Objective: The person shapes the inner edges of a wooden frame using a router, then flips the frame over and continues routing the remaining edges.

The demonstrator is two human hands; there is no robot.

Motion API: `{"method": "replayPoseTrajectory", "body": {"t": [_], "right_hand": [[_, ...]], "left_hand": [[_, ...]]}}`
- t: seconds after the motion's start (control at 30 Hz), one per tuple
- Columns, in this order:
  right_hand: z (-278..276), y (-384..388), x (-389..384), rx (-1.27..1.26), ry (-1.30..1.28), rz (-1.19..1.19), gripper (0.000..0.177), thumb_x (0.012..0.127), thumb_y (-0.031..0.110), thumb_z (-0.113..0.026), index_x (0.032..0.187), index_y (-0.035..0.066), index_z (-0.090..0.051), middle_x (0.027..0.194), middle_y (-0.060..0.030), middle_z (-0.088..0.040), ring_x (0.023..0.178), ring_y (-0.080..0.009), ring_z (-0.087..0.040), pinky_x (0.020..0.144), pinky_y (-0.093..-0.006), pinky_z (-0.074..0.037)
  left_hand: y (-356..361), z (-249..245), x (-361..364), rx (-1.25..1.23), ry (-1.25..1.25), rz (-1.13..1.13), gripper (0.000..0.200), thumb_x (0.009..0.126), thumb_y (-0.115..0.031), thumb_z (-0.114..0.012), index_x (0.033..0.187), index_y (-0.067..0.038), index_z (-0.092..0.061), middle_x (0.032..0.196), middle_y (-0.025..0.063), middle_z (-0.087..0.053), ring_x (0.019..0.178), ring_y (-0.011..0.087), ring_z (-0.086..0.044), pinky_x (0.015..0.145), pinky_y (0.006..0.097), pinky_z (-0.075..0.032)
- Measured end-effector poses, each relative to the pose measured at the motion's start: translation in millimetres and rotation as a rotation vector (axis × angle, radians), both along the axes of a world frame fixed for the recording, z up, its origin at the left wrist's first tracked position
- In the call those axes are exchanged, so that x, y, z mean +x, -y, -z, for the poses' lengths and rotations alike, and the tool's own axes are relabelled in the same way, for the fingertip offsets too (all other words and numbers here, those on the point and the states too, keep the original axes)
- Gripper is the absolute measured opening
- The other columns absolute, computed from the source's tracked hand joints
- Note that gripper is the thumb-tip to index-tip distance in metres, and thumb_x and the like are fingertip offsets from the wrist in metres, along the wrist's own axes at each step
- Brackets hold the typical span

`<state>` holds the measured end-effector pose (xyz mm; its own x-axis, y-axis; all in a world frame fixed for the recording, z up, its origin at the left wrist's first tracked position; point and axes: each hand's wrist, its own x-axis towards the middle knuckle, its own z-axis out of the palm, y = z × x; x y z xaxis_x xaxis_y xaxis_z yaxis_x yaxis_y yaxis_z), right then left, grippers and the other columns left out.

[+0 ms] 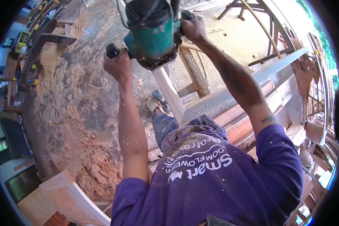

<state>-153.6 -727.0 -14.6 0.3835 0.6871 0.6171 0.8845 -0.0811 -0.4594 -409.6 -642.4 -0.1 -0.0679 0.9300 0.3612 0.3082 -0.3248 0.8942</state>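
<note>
A green plunge router (pixel 152 41) with dark side handles is held out in front of me, above a pale narrow wooden piece (pixel 169 90). My left hand (pixel 118 66) is closed around its left handle, and the black knob pokes out past my fist. On the opposite side my right hand (pixel 194 29) grips the other handle. The wooden piece runs from under the router back toward my waist. Whether the bit touches the wood is hidden by the router body.
Wood shavings (pixel 79 109) cover much of the floor. A long grey beam (pixel 222 100) and stacked boards (pixel 241 124) lie to my right. Wooden frames (pixel 267 26) stand at the far right, a curved panel (pixel 71 196) at lower left. A cluttered bench (pixel 45 22) lines the left.
</note>
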Motion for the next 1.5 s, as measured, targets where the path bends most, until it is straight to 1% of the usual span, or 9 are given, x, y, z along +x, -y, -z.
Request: {"method": "replayPoseTrajectory", "body": {"t": [0.5, 0.6, 0.77, 0.8, 0.9, 1.07, 1.13, 1.33, 1.5], "right_hand": [[0.3, 156.6, -43.0, 0.061, -0.723, -0.145, 0.016, 0.079, 0.005, -0.059, 0.091, -0.001, -0.069, 0.081, -0.0130, -0.069, 0.072, -0.0168, -0.065, 0.065, -0.0329, -0.053], [-10.3, 186.1, -49.5, 0.076, 0.054, -0.174, 0.016, 0.077, 0.007, -0.062, 0.087, -0.003, -0.070, 0.083, -0.0103, -0.070, 0.075, -0.0193, -0.065, 0.068, -0.0340, -0.052], [-6.0, 204.9, -48.3, 0.156, -0.874, -0.173, 0.020, 0.083, 0.013, -0.059, 0.088, -0.005, -0.066, 0.075, -0.0092, -0.064, 0.065, -0.0172, -0.058, 0.059, -0.0313, -0.048], [2.3, 201.8, -37.5, 0.170, 0.113, -0.247, 0.022, 0.085, 0.016, -0.058, 0.089, -0.005, -0.064, 0.070, -0.0099, -0.061, 0.055, -0.0155, -0.056, 0.048, -0.0288, -0.044], [3.6, 220.4, -46.4, 0.137, -0.456, -0.155, 0.024, 0.086, 0.017, -0.057, 0.091, -0.006, -0.062, 0.074, -0.0118, -0.062, 0.052, -0.0136, -0.055, 0.040, -0.0273, -0.043], [-1.6, 224.8, -42.2, 0.068, -0.002, -0.172, 0.027, 0.089, 0.020, -0.059, 0.092, -0.007, -0.061, 0.073, -0.0118, -0.060, 0.054, -0.0142, -0.058, 0.037, -0.0303, -0.048], [-0.1, 234.1, -39.1, -0.005, -0.659, -0.031, 0.044, 0.061, -0.002, -0.067, 0.105, 0.000, -0.060, 0.097, -0.0191, -0.065, 0.094, -0.0451, -0.060, 0.083, -0.0498, -0.046], [-17.7, 241.1, -57.6, -0.032, 0.594, -0.138, 0.027, 0.066, 0.001, -0.069, 0.093, 0.000, -0.064, 0.078, -0.0117, -0.065, 0.057, -0.0250, -0.061, 0.049, -0.0344, -0.047], [-6.7, 252.1, -76.9, -0.024, 0.058, 0.064, 0.026, 0.065, -0.004, -0.064, 0.090, -0.001, -0.064, 0.080, -0.0154, -0.064, 0.069, -0.0340, -0.061, 0.058, -0.0425, -0.048]], "left_hand": [[142.8, 1.1, -44.6, -0.091, 0.105, 0.064, 0.016, 0.070, -0.011, -0.068, 0.082, -0.001, -0.064, 0.063, 0.0048, -0.059, 0.058, 0.0133, -0.056, 0.059, 0.0306, -0.047], [166.2, -5.5, -50.6, -0.124, 0.025, 0.098, 0.025, 0.070, -0.013, -0.072, 0.090, 0.000, -0.064, 0.066, 0.0120, -0.065, 0.061, 0.0208, -0.067, 0.060, 0.0326, -0.053], [168.5, 1.0, -47.1, 0.009, 0.054, 0.161, 0.022, 0.071, -0.014, -0.069, 0.088, -0.001, -0.064, 0.066, 0.0110, -0.065, 0.062, 0.0206, -0.067, 0.061, 0.0355, -0.054], [169.9, -1.7, -47.7, -0.043, 0.042, 0.172, 0.024, 0.070, -0.014, -0.069, 0.090, 0.000, -0.065, 0.068, 0.0129, -0.067, 0.065, 0.0238, -0.069, 0.065, 0.0353, -0.055], [175.3, -8.0, -52.4, -0.186, 0.061, 0.275, 0.033, 0.072, -0.021, -0.070, 0.094, 0.003, -0.063, 0.079, 0.0232, -0.068, 0.077, 0.0352, -0.070, 0.073, 0.0414, -0.056], [170.8, -9.1, -52.8, -0.193, 0.074, 0.336, 0.034, 0.072, -0.016, -0.067, 0.097, 0.005, -0.063, 0.082, 0.0262, -0.068, 0.079, 0.0380, -0.069, 0.074, 0.0422, -0.056], [167.9, 1.3, -47.6, -0.103, 0.043, 0.290, 0.026, 0.072, -0.018, -0.068, 0.090, 0.001, -0.064, 0.072, 0.0182, -0.067, 0.068, 0.0291, -0.069, 0.067, 0.0387, -0.054], [161.3, -11.5, -53.8, -0.191, 0.007, 0.436, 0.035, 0.071, -0.013, -0.065, 0.099, 0.007, -0.063, 0.083, 0.0280, -0.067, 0.080, 0.0399, -0.069, 0.075, 0.0417, -0.057], [154.4, -6.4, -50.3, -0.116, 0.012, 0.439, 0.031, 0.071, -0.016, -0.067, 0.095, 0.003, -0.064, 0.077, 0.0212, -0.068, 0.074, 0.0330, -0.069, 0.071, 0.0392, -0.056]]}}
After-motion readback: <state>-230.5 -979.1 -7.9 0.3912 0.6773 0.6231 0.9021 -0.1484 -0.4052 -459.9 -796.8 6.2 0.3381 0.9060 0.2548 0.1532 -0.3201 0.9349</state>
